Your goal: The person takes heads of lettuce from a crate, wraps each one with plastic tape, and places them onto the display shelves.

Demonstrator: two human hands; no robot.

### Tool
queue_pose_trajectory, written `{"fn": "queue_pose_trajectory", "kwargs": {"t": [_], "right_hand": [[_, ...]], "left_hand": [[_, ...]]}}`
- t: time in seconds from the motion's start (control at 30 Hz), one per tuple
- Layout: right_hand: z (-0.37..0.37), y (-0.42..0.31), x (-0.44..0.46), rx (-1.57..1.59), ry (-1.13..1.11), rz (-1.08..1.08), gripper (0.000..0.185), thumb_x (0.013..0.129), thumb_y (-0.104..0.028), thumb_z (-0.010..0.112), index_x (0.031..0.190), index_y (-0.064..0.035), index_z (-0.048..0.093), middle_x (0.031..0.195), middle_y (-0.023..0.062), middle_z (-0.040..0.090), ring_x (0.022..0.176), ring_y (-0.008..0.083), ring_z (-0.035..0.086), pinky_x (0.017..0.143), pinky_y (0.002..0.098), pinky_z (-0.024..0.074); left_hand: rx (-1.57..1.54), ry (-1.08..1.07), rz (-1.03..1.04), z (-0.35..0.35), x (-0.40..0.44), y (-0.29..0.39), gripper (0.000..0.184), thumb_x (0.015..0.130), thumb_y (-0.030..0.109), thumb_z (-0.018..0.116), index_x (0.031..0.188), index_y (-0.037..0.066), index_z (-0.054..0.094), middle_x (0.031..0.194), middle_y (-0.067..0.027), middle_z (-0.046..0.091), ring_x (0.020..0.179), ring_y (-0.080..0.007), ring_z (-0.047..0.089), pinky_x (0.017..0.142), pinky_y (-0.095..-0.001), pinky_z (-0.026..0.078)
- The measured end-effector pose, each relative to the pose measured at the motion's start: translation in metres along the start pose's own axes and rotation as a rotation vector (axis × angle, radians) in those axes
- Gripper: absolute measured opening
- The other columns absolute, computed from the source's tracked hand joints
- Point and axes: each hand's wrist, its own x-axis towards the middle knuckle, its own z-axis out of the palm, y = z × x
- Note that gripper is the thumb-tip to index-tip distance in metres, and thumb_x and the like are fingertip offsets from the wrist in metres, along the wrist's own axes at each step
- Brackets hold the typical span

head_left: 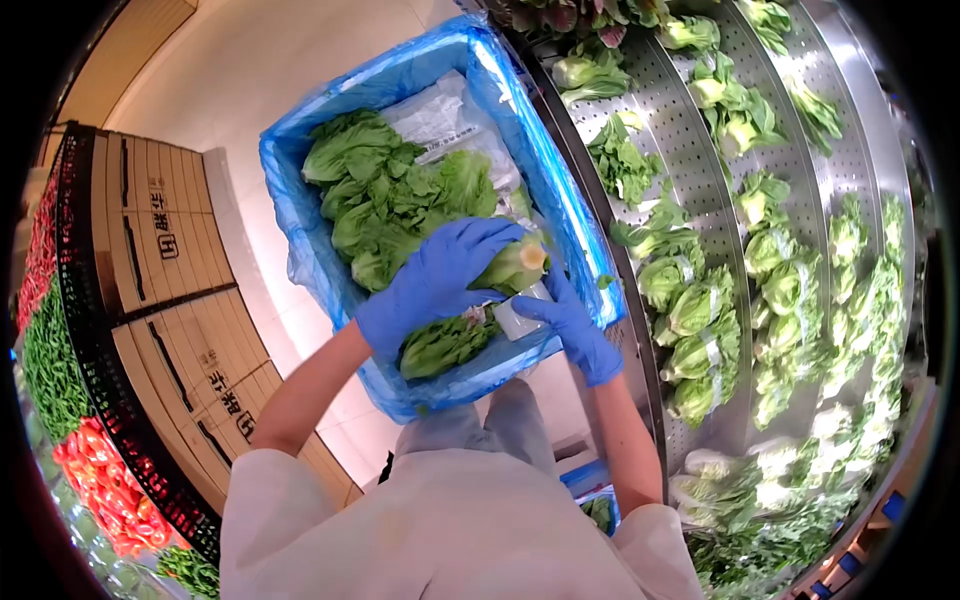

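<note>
Both hands wear blue gloves over a blue-lined crate (300, 235) of leafy greens. My left hand (440, 275) is wrapped round a head of lettuce (515, 265), whose pale cut stem end points to the right. My right hand (570, 325) is at the right of that head, its thumb and fingers closed on a white object (522, 312) that looks like a roll or strip of tape. Loose green lettuce heads (385, 205) fill the crate's left and middle, with another leafy head (447, 345) near its front edge. Clear plastic wrapping (445, 115) lies at the crate's far end.
On the right, stepped perforated metal shelves (690, 165) hold rows of green vegetables (700, 340), some banded in white. Stacked cardboard boxes (165, 230) stand on the left. Beyond them are red peppers (110, 485) and green produce (60, 350). Below is a small blue-lined container (590, 480).
</note>
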Motion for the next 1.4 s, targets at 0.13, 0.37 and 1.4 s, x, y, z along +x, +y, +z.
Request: {"fn": "queue_pose_trajectory", "kwargs": {"t": [0.13, 0.37, 1.4], "right_hand": [[-0.006, 0.033, -0.011, 0.411, 0.104, 0.322, 0.083, 0.073, -0.017, 0.068, 0.138, -0.0042, 0.018, 0.115, 0.0097, 0.051, 0.103, 0.0183, 0.052, 0.091, 0.0291, 0.0403], [-0.003, 0.071, -0.010, 0.598, 0.304, 0.496, 0.053, 0.074, -0.019, 0.063, 0.120, -0.0054, 0.041, 0.104, 0.0134, 0.053, 0.091, 0.0295, 0.058, 0.081, 0.0426, 0.0508], [-0.015, 0.083, -0.023, 0.672, 0.552, 0.512, 0.044, 0.080, -0.025, 0.061, 0.118, -0.0086, 0.049, 0.105, 0.0112, 0.055, 0.093, 0.0279, 0.057, 0.079, 0.0470, 0.0496]], "left_hand": [[-0.991, -0.153, -0.473, 0.008, -0.011, -0.033, 0.049, 0.078, 0.019, 0.065, 0.121, 0.004, 0.046, 0.116, -0.0115, 0.051, 0.109, -0.0256, 0.048, 0.095, -0.0329, 0.037], [-0.363, -0.089, -0.316, 0.083, -0.054, -0.065, 0.037, 0.084, 0.028, 0.057, 0.114, 0.006, 0.054, 0.118, -0.0132, 0.050, 0.108, -0.0273, 0.048, 0.091, -0.0323, 0.040], [0.129, 1.251, -1.504, 0.013, -0.013, -0.240, 0.076, 0.068, 0.040, 0.071, 0.123, 0.001, 0.036, 0.108, -0.0209, 0.054, 0.092, -0.0374, 0.054, 0.079, -0.0424, 0.043]]}}
